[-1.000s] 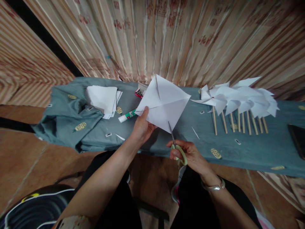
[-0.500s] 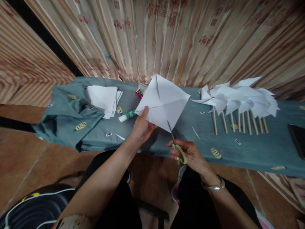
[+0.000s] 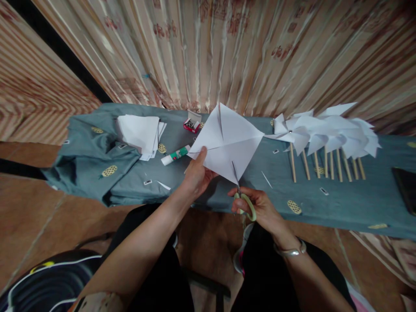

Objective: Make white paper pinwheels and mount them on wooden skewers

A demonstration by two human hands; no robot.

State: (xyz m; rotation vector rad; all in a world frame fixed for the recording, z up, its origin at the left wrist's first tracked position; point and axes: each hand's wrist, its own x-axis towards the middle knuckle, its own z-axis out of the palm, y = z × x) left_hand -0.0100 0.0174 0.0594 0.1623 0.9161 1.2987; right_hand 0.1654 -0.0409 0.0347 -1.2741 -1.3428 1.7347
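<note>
My left hand (image 3: 199, 175) pinches the left side of a white square sheet of paper (image 3: 237, 130), thumb on top and fingers beneath. The sheet is turned corner-up, with crease lines and slits running in from its far and left corners. In my right hand (image 3: 256, 206) is a pair of scissors (image 3: 249, 207) with pale green handles. Their blades are at the near corner of the sheet, one lying over the paper and pointing toward its middle.
On the blue-green cloth (image 3: 208, 195) lie a stack of white paper (image 3: 139, 132), a glue stick (image 3: 175, 155) and a small red box (image 3: 191, 123). Several paper pinwheels (image 3: 334, 130) on wooden sticks rest at the right. A dark flat object (image 3: 404, 188) lies at the right edge.
The sheet has shifted slightly right along with my left hand, uncovering more of the red box and glue stick. The scissor blades have moved slightly down and right with the near corner.
</note>
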